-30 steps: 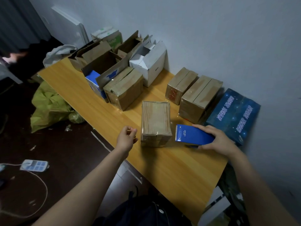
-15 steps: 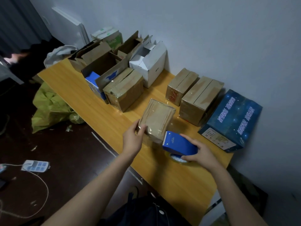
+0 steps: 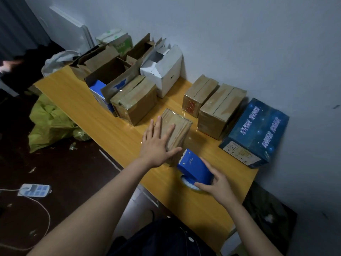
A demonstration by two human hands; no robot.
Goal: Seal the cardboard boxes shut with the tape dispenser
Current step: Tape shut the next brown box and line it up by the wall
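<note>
Now that the small box [image 3: 176,129] has been turned from square-on to a slant across the table [image 3: 92,115], it is pinned flat under the left hand [image 3: 158,145]. That hand's fingers are straight and spread wide over the box's top, where a second ago they were curled beside it and half a second ago the box was being tipped up. The tape dispenser [image 3: 195,169] is gripped by the right hand [image 3: 217,183], thumb low by the roll and fingers laid over the blue housing. It has been brought from the box's right side to the near end of the box, with its toothed edge pointed at that end and just short of it.

Clear tape is already seen shining over the box's top, so the turn is judged to be made to present a side or seam not yet covered. A fresh strip is probably about to be started from the near end.

Two brown boxes [image 3: 221,106] by the wall look taped shut, with a blue box [image 3: 256,132] beside them. Open boxes [image 3: 110,74] at the far end are yet to be sealed, so much of the task is judged to remain.
</note>
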